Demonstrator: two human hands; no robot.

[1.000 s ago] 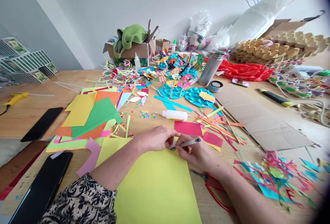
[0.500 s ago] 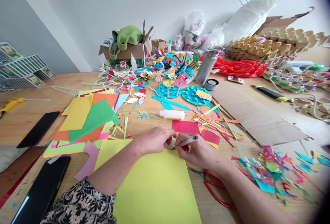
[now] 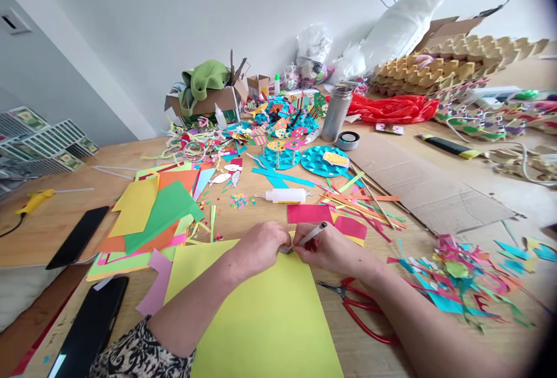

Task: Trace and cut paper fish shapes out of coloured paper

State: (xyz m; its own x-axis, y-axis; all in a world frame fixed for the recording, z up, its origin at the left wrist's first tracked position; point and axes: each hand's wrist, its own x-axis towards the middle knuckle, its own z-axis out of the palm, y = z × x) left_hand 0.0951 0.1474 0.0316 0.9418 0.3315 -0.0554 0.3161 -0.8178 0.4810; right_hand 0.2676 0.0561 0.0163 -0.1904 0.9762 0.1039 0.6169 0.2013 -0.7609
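Yellow sheet (image 3: 265, 314), one: flat on the bench (image 3: 250, 217), below both forearms, near edge out of view.

Small pale piece (image 3: 285, 249), one: at the sheet's far edge, between the two hands, mostly covered; shape not to be made out.

Left hand (image 3: 261, 244): fingers curled, tips down at the pale piece; pinching or merely pressing, cannot tell.

Right hand (image 3: 319, 250): pinching a pen (image 3: 317, 231) in a writing grip, slanted, lower end close to the pale piece; exact contact hidden by fingers.

Scissors (image 3: 343, 294), red-handled: just right of the sheet, handles partly hidden by the right forearm, unheld.

Glue bottle (image 3: 287, 195), white: lying on its side beyond the hands, nozzle leftward.

Red paper pieces (image 3: 310, 214): flat, just beyond the right hand.

Pale fish cut-outs (image 3: 220, 179): on the bench, beyond and left of the glue bottle, without bright colour.

Patterned fish (image 3: 276, 145): several, apparently finished, at and around the nearer edge of the coloured heap.

Progress, as judged: pen work in hand, seemingly early. Done: patterned fish, to all appearance. Remaining: most of the yellow sheet, uncut and without visible marks; any line beside the pen, too small to tell.
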